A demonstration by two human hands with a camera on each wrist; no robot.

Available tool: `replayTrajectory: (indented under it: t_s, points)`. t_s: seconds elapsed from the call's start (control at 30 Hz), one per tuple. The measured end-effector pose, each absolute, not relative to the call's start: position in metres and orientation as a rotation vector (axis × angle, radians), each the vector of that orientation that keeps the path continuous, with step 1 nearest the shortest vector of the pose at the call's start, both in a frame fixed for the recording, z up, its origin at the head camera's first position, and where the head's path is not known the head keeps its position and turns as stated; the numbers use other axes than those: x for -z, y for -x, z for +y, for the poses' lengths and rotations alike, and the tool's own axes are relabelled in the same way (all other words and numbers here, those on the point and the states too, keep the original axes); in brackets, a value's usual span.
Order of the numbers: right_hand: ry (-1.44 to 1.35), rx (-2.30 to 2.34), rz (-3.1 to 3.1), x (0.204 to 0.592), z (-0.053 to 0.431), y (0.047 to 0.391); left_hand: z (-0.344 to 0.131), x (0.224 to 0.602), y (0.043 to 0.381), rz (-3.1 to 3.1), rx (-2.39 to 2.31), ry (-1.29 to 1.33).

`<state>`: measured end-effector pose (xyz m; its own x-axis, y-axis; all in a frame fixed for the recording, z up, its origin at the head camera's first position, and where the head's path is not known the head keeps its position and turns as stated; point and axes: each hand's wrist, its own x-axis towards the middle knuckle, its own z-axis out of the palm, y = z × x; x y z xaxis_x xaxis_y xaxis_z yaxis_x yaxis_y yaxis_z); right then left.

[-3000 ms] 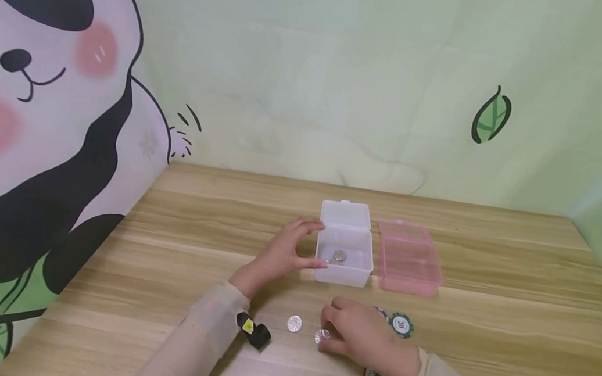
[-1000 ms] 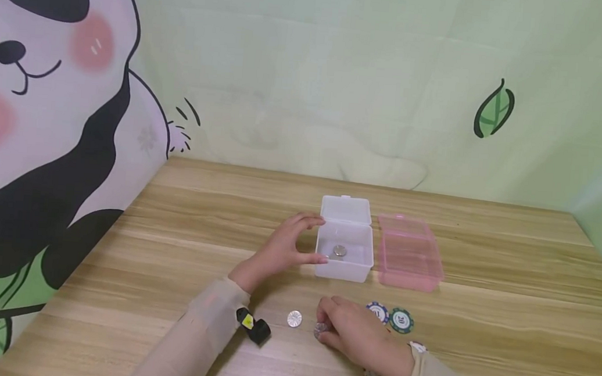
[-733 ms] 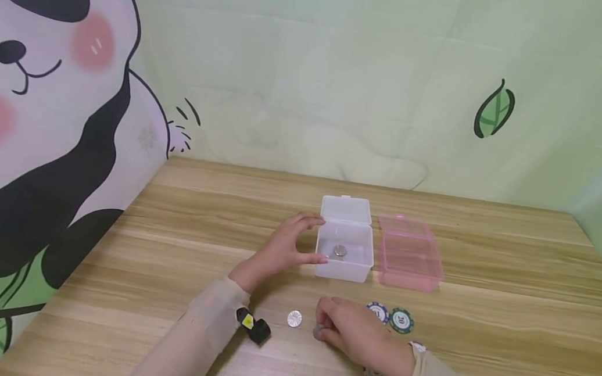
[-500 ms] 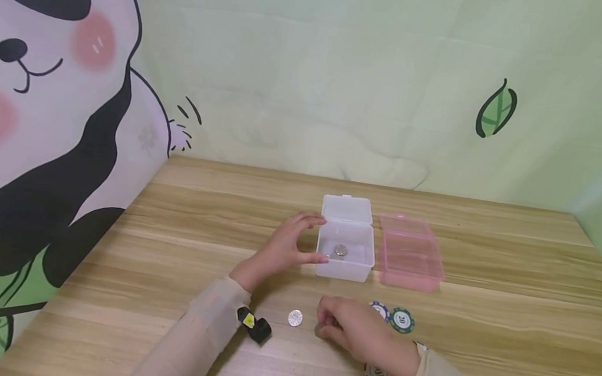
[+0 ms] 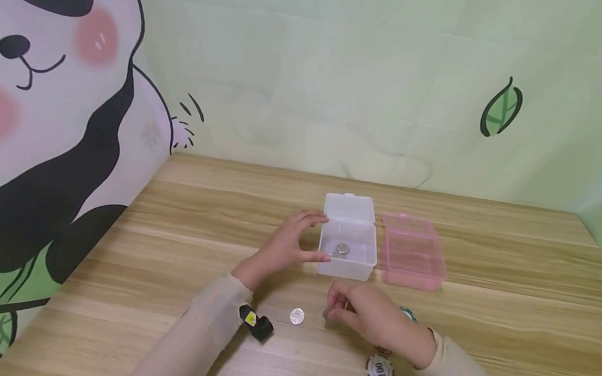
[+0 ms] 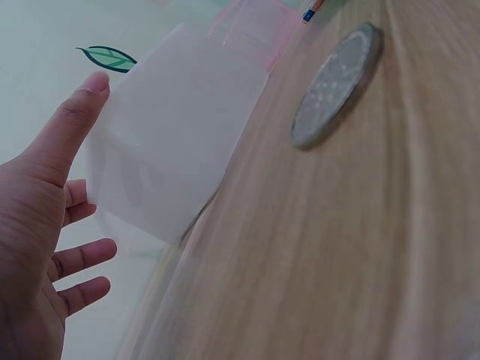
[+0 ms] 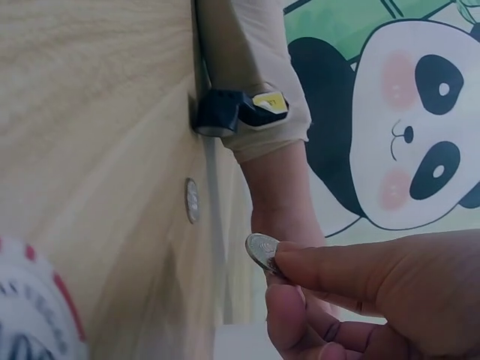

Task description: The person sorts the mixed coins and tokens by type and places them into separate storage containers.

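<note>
My right hand pinches a silver coin between thumb and fingers; the right wrist view shows it lifted off the table. Another silver coin lies flat on the wood to its left. Further back stands a translucent white plastic box, its hinged lid tipped back and a coin on its floor. My left hand is at the box's left side, with the thumb at the front rim and the fingertips at the rear corner. The left wrist view shows these fingers spread, only loosely bent.
A pink translucent box with its lid back stands right of the white one. Poker chips, including a white one marked 100 and a green-edged one, lie beside and partly under my right forearm. A panda-printed wall rises behind the wooden table.
The right-hand coin on the table was picked up by my right hand, which has since risen and moved a little forward toward the white box. My left hand stays at the box.
</note>
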<state>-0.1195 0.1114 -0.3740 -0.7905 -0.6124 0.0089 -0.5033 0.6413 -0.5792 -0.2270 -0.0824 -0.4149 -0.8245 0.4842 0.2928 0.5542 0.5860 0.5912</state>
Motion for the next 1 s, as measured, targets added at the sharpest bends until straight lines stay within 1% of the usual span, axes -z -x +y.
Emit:
replayTrajectory:
  t_s: [0.3, 1.0]
  points:
    - [0.965, 0.860, 2.691, 0.366, 0.117, 0.128, -0.083, 0.414, 0.226, -2.718, 1.071, 0.880]
    - [0.814, 0.966, 2.659, 0.345, 0.122, 0.163, -0.083, 0.413, 0.226, -2.685, 1.063, 0.907]
